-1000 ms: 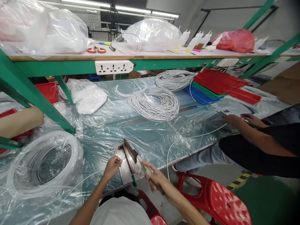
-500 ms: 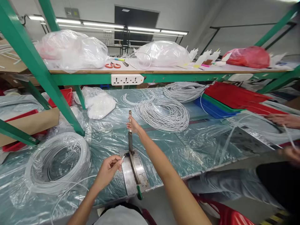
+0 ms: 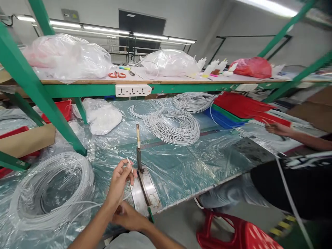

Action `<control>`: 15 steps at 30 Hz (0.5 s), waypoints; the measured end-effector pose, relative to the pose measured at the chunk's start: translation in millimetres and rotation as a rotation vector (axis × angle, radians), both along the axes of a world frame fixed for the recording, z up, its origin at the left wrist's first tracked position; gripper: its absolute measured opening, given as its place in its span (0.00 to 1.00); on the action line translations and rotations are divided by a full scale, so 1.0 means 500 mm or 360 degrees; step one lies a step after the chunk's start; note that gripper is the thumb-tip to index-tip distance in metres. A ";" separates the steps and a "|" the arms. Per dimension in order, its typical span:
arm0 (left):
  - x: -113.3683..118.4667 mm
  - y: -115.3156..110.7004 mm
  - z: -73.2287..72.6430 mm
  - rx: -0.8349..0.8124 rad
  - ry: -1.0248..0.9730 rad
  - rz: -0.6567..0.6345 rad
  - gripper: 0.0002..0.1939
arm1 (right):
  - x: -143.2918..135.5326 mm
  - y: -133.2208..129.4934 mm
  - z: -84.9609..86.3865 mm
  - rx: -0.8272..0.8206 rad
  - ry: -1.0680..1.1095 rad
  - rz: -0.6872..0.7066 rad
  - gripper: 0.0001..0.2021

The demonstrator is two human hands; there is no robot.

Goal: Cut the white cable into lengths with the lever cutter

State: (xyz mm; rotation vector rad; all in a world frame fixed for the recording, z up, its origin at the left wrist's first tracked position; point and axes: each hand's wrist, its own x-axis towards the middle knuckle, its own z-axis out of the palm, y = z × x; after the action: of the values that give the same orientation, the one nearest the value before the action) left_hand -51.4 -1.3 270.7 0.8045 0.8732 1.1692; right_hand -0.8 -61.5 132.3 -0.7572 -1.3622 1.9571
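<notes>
A plastic-covered bench (image 3: 181,173) sits under green shelving (image 3: 77,90). The left hand (image 3: 118,181) pinches white tubing (image 3: 129,162) at the cutter's (image 3: 144,188) nine o'clock. The right hand (image 3: 128,218) rests half-curled at six, holding nothing visible.

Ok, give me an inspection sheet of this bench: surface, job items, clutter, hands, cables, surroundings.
Surface: bench covered in clear plastic sheeting.
Job's things: lever cutter on a metal plate, blade arm raised upright; white tubing end beside it.
Clutter: bag of white parts, stacked coloured trays.
Hands: left hand pinches the tubing; right hand low at the bench edge, grip unclear.
Cables: tubing spool at left, cut tubing coils at centre.
Surroundings: green shelf with power strip; a co-worker's hand; red stool.
</notes>
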 end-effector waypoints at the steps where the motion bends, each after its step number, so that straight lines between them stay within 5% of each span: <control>1: 0.012 0.004 0.008 -0.0008 -0.0043 0.0006 0.17 | -0.013 -0.012 0.011 -0.0033 0.0054 -0.0012 0.25; 4: 0.029 0.009 0.024 0.0027 0.0004 -0.0079 0.19 | 0.003 -0.025 0.066 -0.0034 0.0064 -0.0172 0.30; 8: 0.000 -0.003 0.007 0.0233 0.0538 -0.0427 0.29 | 0.130 -0.030 0.171 0.0018 -0.0001 -0.0607 0.31; 13: -0.063 -0.067 -0.090 0.0138 0.0999 -0.1463 0.24 | 0.333 -0.002 0.278 -0.0075 -0.0168 -0.1335 0.28; 15: -0.082 -0.100 -0.141 0.0109 0.1031 -0.1664 0.28 | 0.412 0.028 0.290 -0.0082 -0.0268 -0.1549 0.26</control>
State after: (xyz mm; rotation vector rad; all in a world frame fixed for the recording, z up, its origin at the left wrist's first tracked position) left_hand -92.2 -51.5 200.2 1.4876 0.7401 -0.0045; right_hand 205.3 -47.5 277.4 -1.3166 -0.7682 1.1626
